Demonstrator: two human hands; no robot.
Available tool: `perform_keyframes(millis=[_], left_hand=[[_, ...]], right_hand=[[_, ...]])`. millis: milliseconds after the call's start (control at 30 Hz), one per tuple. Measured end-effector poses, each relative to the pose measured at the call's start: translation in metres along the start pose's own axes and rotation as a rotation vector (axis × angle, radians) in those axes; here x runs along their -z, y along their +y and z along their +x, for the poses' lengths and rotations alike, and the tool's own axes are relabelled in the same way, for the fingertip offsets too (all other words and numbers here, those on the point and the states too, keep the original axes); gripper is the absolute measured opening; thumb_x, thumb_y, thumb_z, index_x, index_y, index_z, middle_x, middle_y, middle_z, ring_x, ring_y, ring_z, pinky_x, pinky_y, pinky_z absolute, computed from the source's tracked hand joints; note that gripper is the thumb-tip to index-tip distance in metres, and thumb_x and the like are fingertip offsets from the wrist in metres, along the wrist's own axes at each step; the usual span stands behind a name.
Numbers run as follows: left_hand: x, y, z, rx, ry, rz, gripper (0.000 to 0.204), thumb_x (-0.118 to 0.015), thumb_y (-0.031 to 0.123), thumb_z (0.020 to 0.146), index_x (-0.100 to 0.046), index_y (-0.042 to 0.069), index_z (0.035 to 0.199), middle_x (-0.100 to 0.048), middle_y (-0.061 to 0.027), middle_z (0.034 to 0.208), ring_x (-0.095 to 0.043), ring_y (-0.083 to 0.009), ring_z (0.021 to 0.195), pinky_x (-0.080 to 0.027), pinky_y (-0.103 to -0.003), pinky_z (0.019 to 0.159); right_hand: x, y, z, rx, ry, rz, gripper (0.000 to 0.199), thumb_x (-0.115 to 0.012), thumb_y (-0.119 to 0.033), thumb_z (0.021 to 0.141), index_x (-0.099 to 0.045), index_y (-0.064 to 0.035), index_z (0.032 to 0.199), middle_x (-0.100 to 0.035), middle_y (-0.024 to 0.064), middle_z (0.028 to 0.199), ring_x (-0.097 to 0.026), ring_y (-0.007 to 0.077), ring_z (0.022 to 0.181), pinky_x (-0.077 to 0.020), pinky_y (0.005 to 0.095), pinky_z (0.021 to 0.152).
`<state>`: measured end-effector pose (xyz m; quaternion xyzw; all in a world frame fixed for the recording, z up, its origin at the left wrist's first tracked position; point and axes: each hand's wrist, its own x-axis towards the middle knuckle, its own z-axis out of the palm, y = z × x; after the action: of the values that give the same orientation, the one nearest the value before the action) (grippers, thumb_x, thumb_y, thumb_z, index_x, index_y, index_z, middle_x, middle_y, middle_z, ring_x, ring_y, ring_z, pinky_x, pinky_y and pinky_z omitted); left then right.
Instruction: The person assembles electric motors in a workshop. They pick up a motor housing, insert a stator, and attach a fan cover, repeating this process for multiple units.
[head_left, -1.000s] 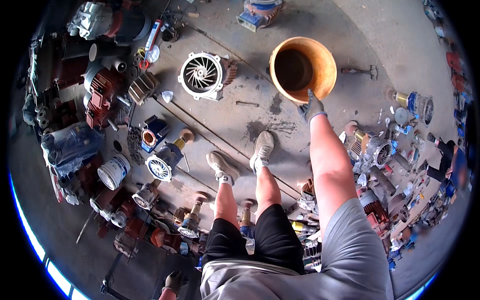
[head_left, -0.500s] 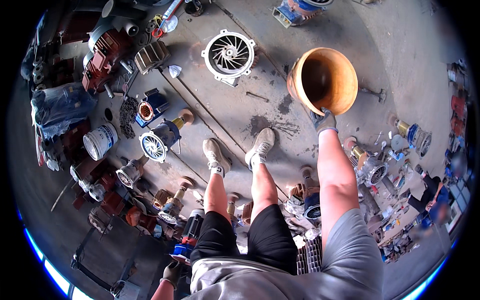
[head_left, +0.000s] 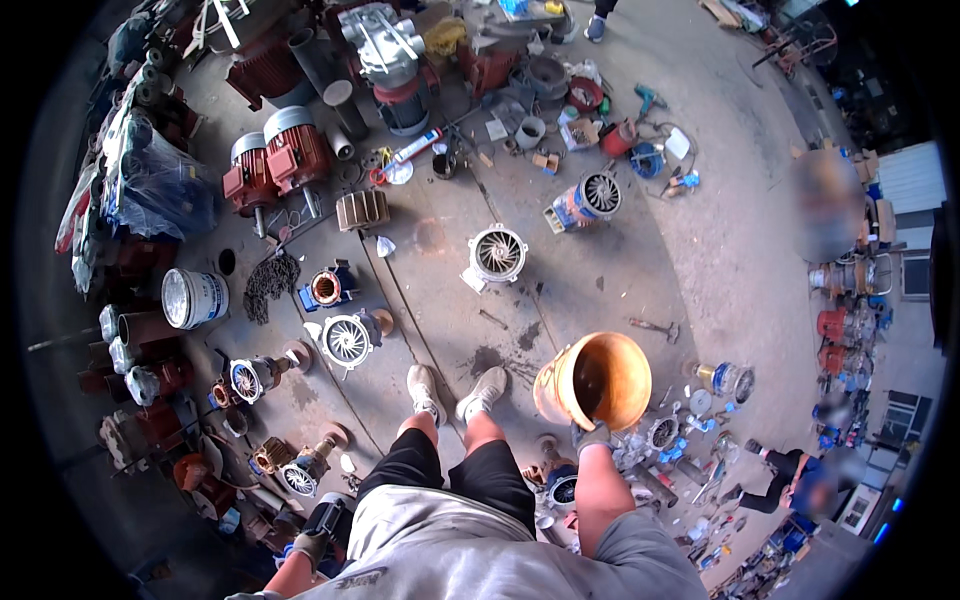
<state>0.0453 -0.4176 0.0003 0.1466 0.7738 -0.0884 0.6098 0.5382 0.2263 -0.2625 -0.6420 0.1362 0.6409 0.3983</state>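
Note:
My right hand (head_left: 594, 436), in a grey glove, grips the near rim of an orange-yellow bucket (head_left: 548, 392). The bucket is tilted so that its stained, brownish inside faces up, and its bottom is in shadow. Down at the lower left, by my hip, my gloved left hand (head_left: 312, 546) hangs beside a dark motor (head_left: 330, 514); its fingers are too hidden to read. On the floor ahead of my feet stands a motor with a white finned end (head_left: 497, 254). A hammer (head_left: 655, 327) lies beyond the bucket.
Blue motor parts (head_left: 328, 287) and a motor with a finned end (head_left: 347, 341) stand to the left, near a white bucket (head_left: 195, 299) and a chain pile (head_left: 270, 287). Red motors (head_left: 297, 150) crowd the far left. At right a person (head_left: 790, 482) sits among scattered parts.
The view has tipped up, so more of the far floor shows and everything sits lower in the picture. The bucket stays in my right hand.

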Motion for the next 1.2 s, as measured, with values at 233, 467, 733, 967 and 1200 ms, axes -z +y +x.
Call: perform_keyframes(millis=[233, 467, 733, 967, 1200], left_hand=[[0.081, -0.042, 0.052, 0.303, 0.138, -0.760, 0.037, -0.056, 0.032, 0.102, -0.067, 0.012, 0.131, -0.075, -0.0100, 0.117, -0.075, -0.0229, 0.102, -0.060, -0.037, 0.083], [0.183, 0.015, 0.062, 0.136, 0.230, -0.523, 0.039, -0.061, 0.037, 0.097, -0.076, 0.003, 0.112, -0.078, -0.0119, 0.102, -0.073, -0.0243, 0.088, -0.056, -0.037, 0.080], [0.241, 0.030, 0.102, -0.015, 0.171, -0.732, 0.029, -0.061, 0.038, 0.104, -0.066, 0.009, 0.108, -0.071, -0.0059, 0.089, -0.068, -0.0206, 0.076, -0.052, -0.036, 0.067], [0.219, 0.033, 0.063, 0.106, 0.136, -0.888, 0.030, -0.066, 0.032, 0.102, -0.067, 0.004, 0.113, -0.071, -0.0081, 0.089, -0.067, -0.0213, 0.073, -0.055, -0.035, 0.067], [0.159, -0.070, 0.141, -0.285, 0.047, -0.120, 0.030, -0.058, 0.034, 0.103, -0.070, 0.007, 0.107, -0.072, -0.0103, 0.092, -0.071, -0.0200, 0.078, -0.054, -0.035, 0.069]], right_hand=[[0.045, 0.006, -0.130, 0.082, 0.036, 0.054, 0.040, -0.048, -0.022, 0.096, -0.063, 0.0015, 0.125, -0.067, 0.0184, 0.132, -0.063, 0.0378, 0.120, -0.0584, 0.0580, 0.094], [0.130, 0.039, -0.153, 0.585, -0.103, -0.754, 0.041, -0.059, -0.027, 0.097, -0.062, 0.0045, 0.123, -0.068, 0.0167, 0.128, -0.062, 0.0338, 0.120, -0.0585, 0.0538, 0.092], [0.085, 0.077, -0.188, 0.558, -0.050, -0.594, 0.042, -0.059, -0.037, 0.098, -0.070, 0.0006, 0.113, -0.075, 0.0167, 0.115, -0.070, 0.0347, 0.109, -0.0580, 0.0475, 0.091], [0.035, 0.122, -0.173, 0.039, 0.061, 0.131, 0.040, -0.043, -0.026, 0.100, -0.064, -0.0026, 0.126, -0.069, 0.0159, 0.130, -0.062, 0.0379, 0.122, -0.0533, 0.0592, 0.102], [-0.004, 0.158, -0.057, -0.067, 0.065, 0.186, 0.034, -0.057, -0.017, 0.091, -0.066, -0.0073, 0.123, -0.072, 0.0113, 0.123, -0.067, 0.0360, 0.113, -0.0558, 0.0585, 0.095]])
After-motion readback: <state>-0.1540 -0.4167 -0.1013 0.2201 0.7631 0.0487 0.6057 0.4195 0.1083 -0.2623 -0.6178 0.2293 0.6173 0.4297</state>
